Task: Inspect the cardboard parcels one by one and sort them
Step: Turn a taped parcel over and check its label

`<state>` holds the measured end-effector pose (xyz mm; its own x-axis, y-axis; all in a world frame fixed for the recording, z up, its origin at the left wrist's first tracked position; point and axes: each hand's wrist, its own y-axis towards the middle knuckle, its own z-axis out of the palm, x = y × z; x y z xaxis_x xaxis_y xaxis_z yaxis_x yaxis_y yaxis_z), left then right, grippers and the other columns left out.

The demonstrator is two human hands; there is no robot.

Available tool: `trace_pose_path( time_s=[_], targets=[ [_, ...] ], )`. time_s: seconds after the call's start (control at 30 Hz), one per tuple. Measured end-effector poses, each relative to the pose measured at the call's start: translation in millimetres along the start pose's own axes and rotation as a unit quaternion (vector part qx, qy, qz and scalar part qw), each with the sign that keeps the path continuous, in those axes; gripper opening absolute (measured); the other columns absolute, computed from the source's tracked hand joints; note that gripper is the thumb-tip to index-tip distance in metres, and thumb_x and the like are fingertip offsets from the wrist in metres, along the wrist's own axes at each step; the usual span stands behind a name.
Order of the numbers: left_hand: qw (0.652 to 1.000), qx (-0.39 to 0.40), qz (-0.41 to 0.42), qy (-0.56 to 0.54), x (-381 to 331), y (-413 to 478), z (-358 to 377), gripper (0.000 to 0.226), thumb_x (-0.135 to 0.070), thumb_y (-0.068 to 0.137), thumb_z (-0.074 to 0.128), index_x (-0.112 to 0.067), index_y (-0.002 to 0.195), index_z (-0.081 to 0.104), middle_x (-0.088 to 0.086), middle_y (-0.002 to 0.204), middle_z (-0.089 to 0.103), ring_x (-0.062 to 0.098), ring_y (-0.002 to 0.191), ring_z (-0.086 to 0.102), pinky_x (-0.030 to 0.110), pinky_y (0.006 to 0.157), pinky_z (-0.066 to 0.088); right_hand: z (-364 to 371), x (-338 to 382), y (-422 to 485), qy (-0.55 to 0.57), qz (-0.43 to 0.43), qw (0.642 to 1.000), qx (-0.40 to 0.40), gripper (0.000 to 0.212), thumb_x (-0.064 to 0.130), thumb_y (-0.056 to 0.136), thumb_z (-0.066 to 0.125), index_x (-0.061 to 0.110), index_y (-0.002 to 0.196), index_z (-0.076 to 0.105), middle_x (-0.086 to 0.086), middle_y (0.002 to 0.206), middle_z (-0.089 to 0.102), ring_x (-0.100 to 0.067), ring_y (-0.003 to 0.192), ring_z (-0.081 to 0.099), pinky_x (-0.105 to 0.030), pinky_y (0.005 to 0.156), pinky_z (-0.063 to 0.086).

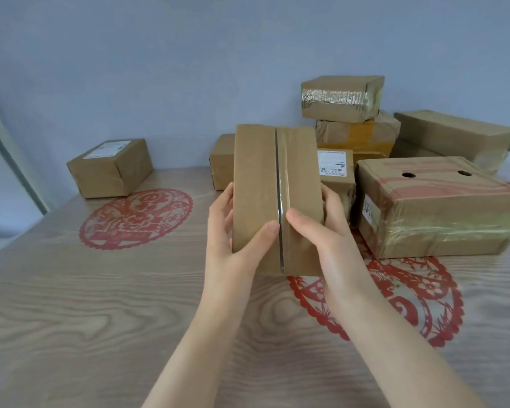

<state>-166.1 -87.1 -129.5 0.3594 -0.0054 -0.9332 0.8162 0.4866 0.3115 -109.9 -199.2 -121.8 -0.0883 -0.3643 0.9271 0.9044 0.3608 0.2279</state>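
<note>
I hold a flat brown cardboard parcel upright above the table, its taped seam facing me. My left hand grips its lower left edge, thumb on the front face. My right hand grips the lower right edge, thumb beside the seam. A single parcel with a white label sits alone at the back left. Several more parcels are piled at the back right, among them a large box with two holes and a stack of two taped boxes.
The wooden table carries two red paper-cut decorations, one at the left and one under my right wrist. A small labelled parcel stands right behind the held one. A blue-grey wall closes the back.
</note>
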Motion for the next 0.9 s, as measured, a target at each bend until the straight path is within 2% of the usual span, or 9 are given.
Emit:
trace_pose_path(
  time_s=[0.13,0.23,0.3,0.4,0.53,0.67,0.73,0.83,0.9],
  targets=[
    [0.998,-0.034,-0.02,-0.041,3,1,-2,0.059,-0.018,0.077,0.074,-0.032,0.129,0.05,-0.01,0.118,0.069,0.001,0.093,0.071,0.015,0.067,0.055,4,-2,-5,-0.036,-0.027,0.999,0.019,0.055,0.003,0.094,0.06,0.028,0.141,0.046,0.011,0.117,0.071,-0.001,0.103,0.068,-0.024,0.09,0.056],
    [0.999,-0.024,-0.024,-0.032,4,0,2,0.069,-0.022,0.064,0.086,-0.036,0.119,0.048,-0.009,0.121,0.063,0.0,0.096,0.07,0.015,0.066,0.055,1,-2,-3,-0.043,-0.048,0.998,-0.014,0.052,0.006,0.093,0.063,0.03,0.137,0.05,0.015,0.113,0.071,0.001,0.102,0.067,-0.029,0.092,0.057],
    [0.999,-0.017,-0.014,-0.023,2,1,4,0.069,-0.025,0.064,0.079,-0.033,0.125,0.048,-0.012,0.118,0.064,-0.002,0.095,0.069,0.014,0.067,0.055,-1,-1,-3,-0.031,-0.049,0.998,-0.016,0.052,0.005,0.093,0.063,0.029,0.137,0.05,0.017,0.108,0.072,0.001,0.1,0.068,-0.024,0.087,0.057],
    [0.999,-0.028,-0.004,-0.016,1,2,1,0.068,-0.025,0.069,0.073,-0.027,0.132,0.049,-0.012,0.115,0.068,-0.002,0.093,0.07,0.013,0.069,0.054,2,-1,-7,-0.037,-0.044,0.998,0.031,0.059,-0.002,0.092,0.061,0.029,0.141,0.045,0.012,0.118,0.07,0.0,0.105,0.067,-0.019,0.088,0.055],
    [0.999,-0.028,-0.02,-0.019,5,5,-5,0.059,-0.012,0.083,0.071,-0.028,0.136,0.049,-0.009,0.122,0.068,0.001,0.096,0.071,0.015,0.07,0.055,6,-5,-6,-0.04,-0.043,0.997,0.049,0.068,-0.003,0.092,0.061,0.03,0.147,0.039,0.006,0.133,0.063,-0.006,0.117,0.063,-0.029,0.101,0.051],
    [1.0,-0.001,-0.018,-0.003,2,3,-1,0.07,-0.017,0.078,0.072,-0.028,0.142,0.047,-0.015,0.118,0.07,-0.004,0.097,0.069,0.011,0.072,0.053,3,-4,-5,-0.028,-0.06,0.998,0.023,0.063,-0.004,0.092,0.06,0.03,0.142,0.045,0.014,0.118,0.069,0.0,0.107,0.066,-0.02,0.088,0.055],
    [1.0,-0.007,-0.023,-0.009,0,3,-2,0.071,-0.014,0.078,0.076,-0.029,0.142,0.049,-0.014,0.117,0.071,-0.002,0.099,0.069,0.013,0.073,0.054,3,-6,-6,-0.039,-0.056,0.997,0.042,0.064,-0.001,0.092,0.063,0.031,0.144,0.043,0.013,0.122,0.068,-0.002,0.109,0.066,-0.02,0.088,0.055],
    [0.998,-0.014,-0.047,-0.044,-2,7,-9,0.082,-0.023,0.064,0.081,-0.031,0.14,0.052,-0.009,0.12,0.073,0.01,0.108,0.07,0.021,0.076,0.056,8,-11,-10,-0.082,-0.063,0.993,0.057,0.079,0.023,0.084,0.07,0.036,0.152,0.032,0.011,0.144,0.052,-0.006,0.129,0.053,-0.033,0.105,0.049],
    [0.997,-0.007,-0.052,-0.057,-5,7,-10,0.082,-0.022,0.063,0.078,-0.03,0.14,0.052,-0.007,0.119,0.074,0.01,0.106,0.071,0.02,0.074,0.057,9,-9,-10,-0.087,-0.07,0.992,0.049,0.079,0.024,0.087,0.071,0.039,0.152,0.03,0.014,0.146,0.049,-0.004,0.132,0.05,-0.035,0.108,0.046]
  ],
)
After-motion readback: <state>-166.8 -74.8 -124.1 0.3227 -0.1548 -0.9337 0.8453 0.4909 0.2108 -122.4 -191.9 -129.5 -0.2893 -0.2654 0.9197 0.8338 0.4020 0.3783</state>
